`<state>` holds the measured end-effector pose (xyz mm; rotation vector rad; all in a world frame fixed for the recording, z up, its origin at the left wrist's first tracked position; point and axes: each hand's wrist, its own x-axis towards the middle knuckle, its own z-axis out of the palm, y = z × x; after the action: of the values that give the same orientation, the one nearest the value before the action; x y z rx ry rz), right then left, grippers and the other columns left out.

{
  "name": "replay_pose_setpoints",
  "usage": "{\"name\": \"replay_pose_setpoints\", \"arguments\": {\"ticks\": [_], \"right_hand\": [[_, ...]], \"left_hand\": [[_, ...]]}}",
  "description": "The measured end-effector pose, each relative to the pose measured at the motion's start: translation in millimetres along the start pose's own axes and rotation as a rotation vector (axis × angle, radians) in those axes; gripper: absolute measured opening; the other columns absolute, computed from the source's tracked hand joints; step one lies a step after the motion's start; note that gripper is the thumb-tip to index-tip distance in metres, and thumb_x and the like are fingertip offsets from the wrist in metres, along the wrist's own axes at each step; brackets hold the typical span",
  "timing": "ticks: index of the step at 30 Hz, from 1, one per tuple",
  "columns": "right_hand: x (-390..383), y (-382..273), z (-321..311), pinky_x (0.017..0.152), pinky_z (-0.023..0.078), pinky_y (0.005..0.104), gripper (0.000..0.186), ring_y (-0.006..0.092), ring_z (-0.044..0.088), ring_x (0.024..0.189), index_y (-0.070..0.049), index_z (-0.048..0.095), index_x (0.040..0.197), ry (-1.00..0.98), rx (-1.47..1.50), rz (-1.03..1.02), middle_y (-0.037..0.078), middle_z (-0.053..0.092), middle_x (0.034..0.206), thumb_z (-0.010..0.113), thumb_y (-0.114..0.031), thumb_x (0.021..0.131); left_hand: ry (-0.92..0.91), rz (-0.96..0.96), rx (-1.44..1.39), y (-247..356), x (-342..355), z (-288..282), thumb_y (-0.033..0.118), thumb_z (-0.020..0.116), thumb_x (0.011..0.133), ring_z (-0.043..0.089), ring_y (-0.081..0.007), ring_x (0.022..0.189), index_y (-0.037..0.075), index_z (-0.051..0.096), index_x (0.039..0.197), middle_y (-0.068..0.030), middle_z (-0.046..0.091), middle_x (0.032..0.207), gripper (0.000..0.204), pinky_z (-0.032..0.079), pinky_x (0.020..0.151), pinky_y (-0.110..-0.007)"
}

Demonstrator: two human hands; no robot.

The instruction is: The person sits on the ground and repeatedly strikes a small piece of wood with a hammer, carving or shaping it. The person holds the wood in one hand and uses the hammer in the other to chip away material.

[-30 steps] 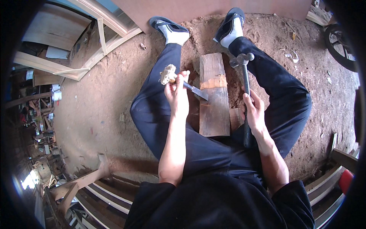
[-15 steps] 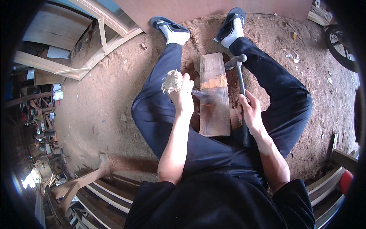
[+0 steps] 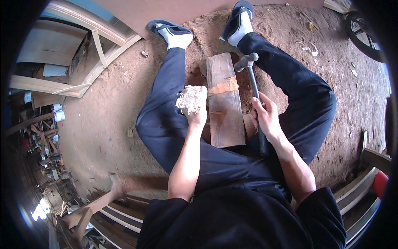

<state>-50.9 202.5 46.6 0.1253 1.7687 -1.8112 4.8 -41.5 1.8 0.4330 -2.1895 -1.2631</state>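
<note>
My left hand [image 3: 198, 115] is closed round a chisel, whose frayed, splintered wooden handle end [image 3: 190, 100] faces up; its blade is hidden now, though it showed half a second ago. In my right hand [image 3: 267, 117] is a ball-peen hammer [image 3: 253, 81], gripped along its dark handle, head pointing away from me. Between my legs lies a weathered wooden board [image 3: 226, 124], lengthwise. A pale, freshly cut band [image 3: 224, 85] crosses it, and a reddish-brown patch marks its surface nearer me. The chisel stands just left of the board, the hammer just right.
A small wood block [image 3: 250, 125] sits beside the board's right edge. Pale wooden frames [image 3: 45, 85] lean at the far left. A black wheel [image 3: 365, 37] stands at the far right. Slatted wooden benches [image 3: 120, 218] flank me, with wood scraps on the dirt floor.
My left hand has turned and come slightly nearer me, so the chisel's blade no longer shows. The hammer stays in my right hand. The whole view has shifted a little.
</note>
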Motion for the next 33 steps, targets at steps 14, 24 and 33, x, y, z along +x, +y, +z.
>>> {"name": "replay_pose_setpoints", "arguments": {"ticks": [14,24,33], "right_hand": [[-0.4,-7.1,-7.0,0.045,0.037,0.0221,0.04,0.0034,0.042,0.053,0.0,0.055,0.144,-0.065,-0.053,-0.004,-0.004,0.047,0.069,0.058,-0.02,0.109],[-79.8,-82.3,-26.8,0.062,0.058,0.0411,0.048,0.0335,0.072,0.068,0.003,0.059,0.134,-0.357,-0.661,-0.678,0.021,0.072,0.089,0.074,-0.006,0.09],[-94.8,-66.7,-12.5,0.054,0.056,0.0391,0.051,0.0267,0.067,0.057,0.007,0.057,0.13,-0.518,-0.744,-0.765,0.014,0.07,0.079,0.077,-0.001,0.084]], "left_hand": [[0.011,0.24,0.445,17.3,-12.8,23.9,0.014,0.06,0.105,0.054,-0.014,0.082,0.006,0.055,0.095,-0.0042,0.057,0.092,0.014,0.044,0.07,-0.03],[0.012,-0.064,-0.036,-14.0,-44.7,31.3,0.002,0.062,0.097,0.059,-0.0163,0.075,0.005,0.053,0.081,-0.0058,0.058,0.078,0.019,0.049,0.07,-0.033],[-0.045,0.089,0.342,55.3,-10.6,17.8,-0.003,0.07,0.085,0.058,-0.0195,0.056,0.008,0.049,0.077,-0.0049,0.058,0.069,0.024,0.049,0.056,-0.029]]}}
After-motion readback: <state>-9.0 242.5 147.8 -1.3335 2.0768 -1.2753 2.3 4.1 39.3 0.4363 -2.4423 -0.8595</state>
